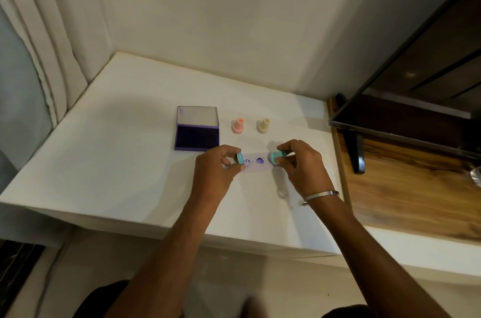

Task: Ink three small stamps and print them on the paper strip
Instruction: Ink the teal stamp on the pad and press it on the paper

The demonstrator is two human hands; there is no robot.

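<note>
The left hand (216,169) is pinching a teal cap (239,158) over the left end of the paper strip (256,161), hiding that end. The right hand (299,164) is gripping the teal stamp (276,157), fingers curled round it, at the strip's right end; whether its face is touching the paper is hard to tell. A smiley and a heart print are showing between the hands. The open purple ink pad (197,137), pink stamp (238,126) and cream stamp (263,125) are sitting behind on the white table (117,161).
</note>
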